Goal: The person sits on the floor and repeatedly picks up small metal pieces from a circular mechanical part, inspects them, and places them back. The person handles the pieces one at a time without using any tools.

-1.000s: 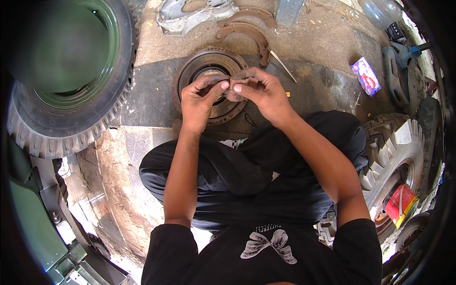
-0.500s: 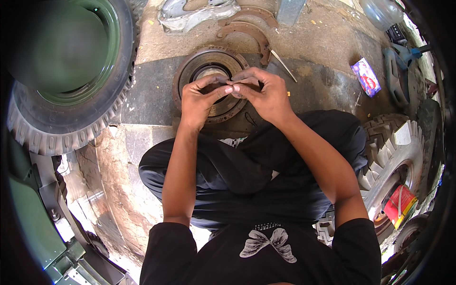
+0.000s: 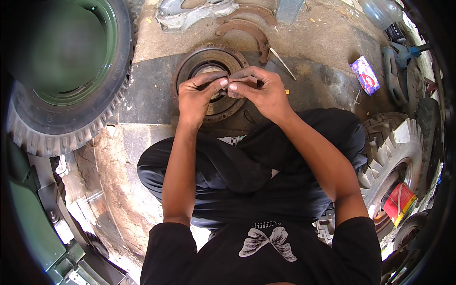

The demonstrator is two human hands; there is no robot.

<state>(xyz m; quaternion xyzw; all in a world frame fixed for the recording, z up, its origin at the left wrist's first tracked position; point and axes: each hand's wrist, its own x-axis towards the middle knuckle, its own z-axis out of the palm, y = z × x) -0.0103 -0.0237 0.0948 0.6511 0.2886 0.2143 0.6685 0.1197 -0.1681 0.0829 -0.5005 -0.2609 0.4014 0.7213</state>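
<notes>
Straight down we look onto the floor [image 3: 327,38], crossed by a dark strip [image 3: 149,97] in front of the seated person. At the strip's left end sits the big tyre with the green rim [image 3: 57,130]; well off beyond its right end stands a grey, chunky-treaded tyre [image 3: 403,149], a red-and-yellow container [image 3: 399,202] against it. Past the strip's far edge, there's a pale metal casting [image 3: 197,19]. And here's the centre of things: a round metal disc [image 3: 216,54], lying flat across that far edge, right below the hands! Curved rusty shoes [image 3: 247,27] lie just beyond, the nearer one ending by the edge. Now the hands: left hand [image 3: 197,97] and right hand [image 3: 266,95] meet over the disc, thumbs and fingertips bunched together, tip to tip; whether they're clamped on something small, I cannot tell. A purple packet [image 3: 365,76] lies toward the strip's right end, and a slim pale tool [image 3: 283,64] slants over the far edge, beside the shoe.
</notes>
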